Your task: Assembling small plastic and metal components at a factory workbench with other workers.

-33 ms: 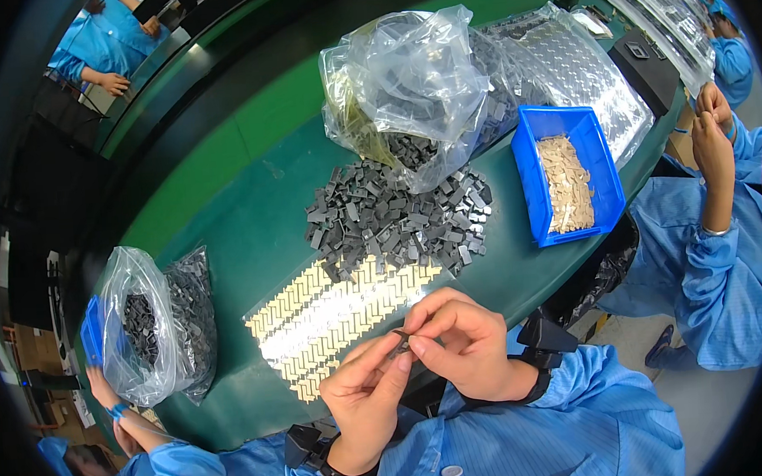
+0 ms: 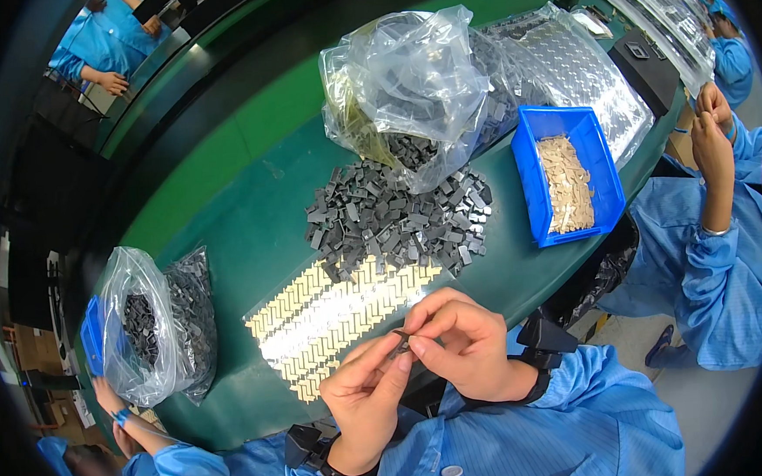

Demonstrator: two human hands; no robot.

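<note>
Both hands meet at the near edge of the green table [image 2: 250, 237]. The left hand [image 2: 369, 396] and the right hand [image 2: 457, 342] pinch one small dark part [image 2: 401, 339] between thumb and fingertips, held above the table edge, just in front of the person's chest. The part is mostly covered by the fingers; its long axis appears to run roughly from lower left to upper right, but which end points where cannot be told.

Just beyond the hands lies a shiny sheet of parts in a herringbone pattern [image 2: 334, 319]. Behind it, touching its far edge, is a loose heap of dark grey parts [image 2: 393, 220], spilling from a clear plastic bag [image 2: 407, 88]. To the right of the heap stands a blue bin [image 2: 609, 180] holding pale pieces. A second clear bag of dark parts [image 2: 142, 331] sits at far left.
</note>
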